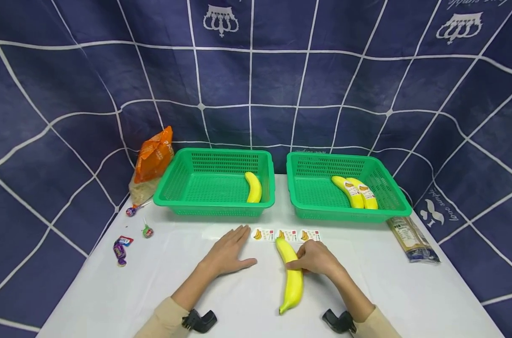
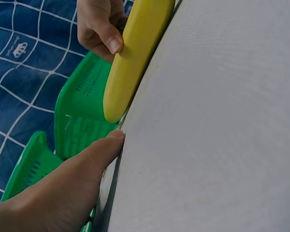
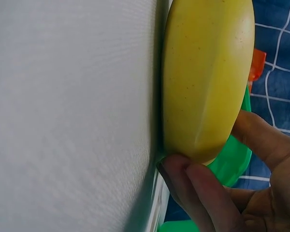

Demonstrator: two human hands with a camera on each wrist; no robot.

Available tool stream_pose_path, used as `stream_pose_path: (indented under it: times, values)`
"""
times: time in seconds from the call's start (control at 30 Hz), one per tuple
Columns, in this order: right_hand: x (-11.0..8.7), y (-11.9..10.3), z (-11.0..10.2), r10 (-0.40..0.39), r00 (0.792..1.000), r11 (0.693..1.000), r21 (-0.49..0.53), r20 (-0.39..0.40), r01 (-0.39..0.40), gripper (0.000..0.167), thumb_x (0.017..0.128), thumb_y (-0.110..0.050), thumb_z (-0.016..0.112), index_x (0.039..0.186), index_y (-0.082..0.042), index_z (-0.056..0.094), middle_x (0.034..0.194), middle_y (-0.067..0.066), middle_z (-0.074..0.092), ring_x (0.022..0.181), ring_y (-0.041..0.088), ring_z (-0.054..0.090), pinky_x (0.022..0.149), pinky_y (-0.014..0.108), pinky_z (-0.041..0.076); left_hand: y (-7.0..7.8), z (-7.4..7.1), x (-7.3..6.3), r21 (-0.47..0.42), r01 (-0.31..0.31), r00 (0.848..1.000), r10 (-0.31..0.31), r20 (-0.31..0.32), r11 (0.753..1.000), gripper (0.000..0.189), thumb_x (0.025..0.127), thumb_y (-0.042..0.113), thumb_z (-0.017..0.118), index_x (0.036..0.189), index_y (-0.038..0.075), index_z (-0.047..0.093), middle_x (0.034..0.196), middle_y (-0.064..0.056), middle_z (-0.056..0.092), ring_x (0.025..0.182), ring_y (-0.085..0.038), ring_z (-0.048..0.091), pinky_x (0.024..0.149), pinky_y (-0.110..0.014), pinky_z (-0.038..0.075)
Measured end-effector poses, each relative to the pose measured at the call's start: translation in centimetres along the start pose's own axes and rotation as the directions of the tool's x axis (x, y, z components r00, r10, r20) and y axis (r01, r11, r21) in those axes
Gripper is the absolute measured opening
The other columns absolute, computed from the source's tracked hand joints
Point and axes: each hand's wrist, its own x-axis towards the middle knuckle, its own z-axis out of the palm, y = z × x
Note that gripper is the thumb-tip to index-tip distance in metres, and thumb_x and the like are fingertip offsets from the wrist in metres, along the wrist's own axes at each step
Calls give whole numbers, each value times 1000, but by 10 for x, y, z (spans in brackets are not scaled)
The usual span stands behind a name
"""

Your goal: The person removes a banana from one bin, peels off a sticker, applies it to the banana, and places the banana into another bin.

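- Banana (image 1: 294, 286): lying on the white table (image 1: 239, 305) between the two hands, its far end at the middle one of three printed labels (image 1: 291, 234); contact with that label cannot be confirmed.
- Right hand (image 1: 320, 259): fingers and thumb curled, gripping the banana near mid-length.
- Left hand (image 1: 227, 252): palm down on the table, fingers extended, just left of the labels, holding nothing.
- Left basket (image 1: 213, 211): green, containing one plain banana (image 1: 255, 188).
- Right basket (image 1: 340, 214): green, containing two labelled bananas (image 1: 352, 191), side by side.
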Motion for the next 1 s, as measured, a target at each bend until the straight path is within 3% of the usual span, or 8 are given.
stream_pose_path:
  times: [0.67,0.77,0.87,0.93,1.0]
  values:
    - [-5,-2,-2,10,1000,999,-33,4,-10,29,70,-37,86,63,-12,71,56,0,60,50,11,48,47,21,34,0,2,-2,-61,1,999,1,43,998,97,86,72,49,151,3,32,160,-12,29,148,-27,30,120,-42,29]
    - [-2,-4,-5,-3,1000,999,-33,-7,3,29,70,-37,86,63,-13,70,56,-2,54,52,11,43,48,22,30,-1,1,0,-43,-2,999,4,47,999,98,86,73,48,152,3,31,160,-12,28,148,-26,28,121,-40,27]
    - [2,-9,-9,-44,999,998,-35,-16,43,38,71,-34,86,56,-13,59,53,-5,38,51,11,31,49,24,21,-2,-1,2,-45,-2,999,4,36,999,97,86,73,49,151,2,32,160,-12,29,148,-26,28,122,-40,26]
    - [5,-12,-11,-79,997,995,-59,-21,77,44,72,-32,85,55,-12,50,54,-4,31,53,12,26,55,25,22,-3,-2,1,-53,3,999,0,43,999,97,86,73,49,151,3,32,160,-12,28,149,-26,27,122,-40,25]
    - [8,-17,-13,-102,994,991,-86,-36,98,41,71,-31,86,59,-10,53,56,-5,35,56,11,30,58,26,29,-2,-1,0,-67,2,999,1,50,998,97,86,73,50,151,3,32,160,-12,28,149,-26,27,122,-41,24]
